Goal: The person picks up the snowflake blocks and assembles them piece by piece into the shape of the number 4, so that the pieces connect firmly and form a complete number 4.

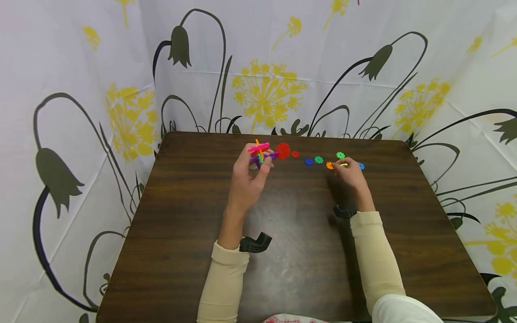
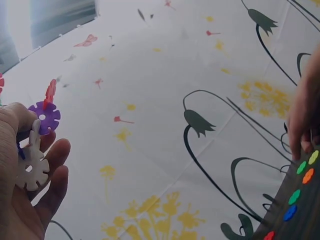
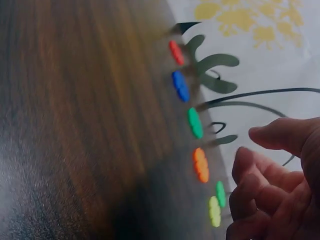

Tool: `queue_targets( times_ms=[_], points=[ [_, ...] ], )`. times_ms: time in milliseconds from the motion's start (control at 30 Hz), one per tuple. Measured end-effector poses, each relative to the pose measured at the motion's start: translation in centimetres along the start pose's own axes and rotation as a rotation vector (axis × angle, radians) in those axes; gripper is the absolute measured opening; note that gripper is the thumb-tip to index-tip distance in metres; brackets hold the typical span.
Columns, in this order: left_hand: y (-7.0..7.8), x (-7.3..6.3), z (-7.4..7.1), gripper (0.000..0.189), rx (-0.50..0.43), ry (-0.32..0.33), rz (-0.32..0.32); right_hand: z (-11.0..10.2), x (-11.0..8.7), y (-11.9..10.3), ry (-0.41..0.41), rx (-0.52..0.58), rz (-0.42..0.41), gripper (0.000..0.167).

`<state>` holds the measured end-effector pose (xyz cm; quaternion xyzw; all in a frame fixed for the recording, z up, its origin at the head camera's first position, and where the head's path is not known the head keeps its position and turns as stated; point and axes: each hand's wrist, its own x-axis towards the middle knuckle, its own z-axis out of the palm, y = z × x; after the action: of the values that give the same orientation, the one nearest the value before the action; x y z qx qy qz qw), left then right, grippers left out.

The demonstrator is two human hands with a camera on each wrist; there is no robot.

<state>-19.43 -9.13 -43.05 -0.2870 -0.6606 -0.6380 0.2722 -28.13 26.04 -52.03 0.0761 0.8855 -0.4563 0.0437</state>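
Note:
My left hand holds a cluster of interlocked notched plastic discs, pink, orange, green and purple. A red disc stands out at its right side. In the left wrist view, a white disc and a purple disc show at the fingers. My right hand hovers over the loose discs at the far side of the table. In the right wrist view, its thumb and fingers are apart and bent loosely, with nothing between them. Nearest to it are a yellow disc and a green disc.
Along the brown table lie a small red disc, a dark blue disc, a green disc, an orange disc and a blue disc. A flower-patterned curtain hangs behind the table.

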Motion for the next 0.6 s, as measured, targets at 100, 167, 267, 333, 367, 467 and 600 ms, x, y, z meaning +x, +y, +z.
queue_targets(
  times_ms=[100, 167, 267, 333, 367, 467, 600],
  points=[
    [0.0, -0.1, 0.0, 0.016, -0.009, -0.002, 0.002, 0.3, 0.7, 0.8, 0.008, -0.047, -0.017, 0.044],
    [0.1, -0.2, 0.0, 0.016, -0.005, -0.006, -0.005, 0.6, 1.2, 1.3, 0.007, -0.089, -0.024, 0.044],
    [0.2, -0.4, 0.0, 0.018, 0.009, -0.005, -0.030, 0.8, 1.8, 1.8, -0.007, -0.128, -0.016, 0.046],
    [0.3, -0.4, 0.0, 0.019, 0.009, -0.001, -0.047, 0.9, 2.0, 2.0, -0.025, -0.152, -0.003, 0.049],
    [0.3, -0.5, 0.0, 0.020, 0.010, 0.002, -0.055, 1.0, 2.1, 2.1, -0.032, -0.159, 0.006, 0.049],
    [0.4, -0.5, 0.0, 0.024, 0.009, 0.011, -0.075, 1.2, 2.4, 2.1, -0.039, -0.173, 0.031, 0.051],
    [0.6, -0.5, -0.1, 0.025, 0.008, 0.021, -0.088, 1.4, 2.7, 1.9, -0.018, -0.189, 0.057, 0.051]
  ],
)
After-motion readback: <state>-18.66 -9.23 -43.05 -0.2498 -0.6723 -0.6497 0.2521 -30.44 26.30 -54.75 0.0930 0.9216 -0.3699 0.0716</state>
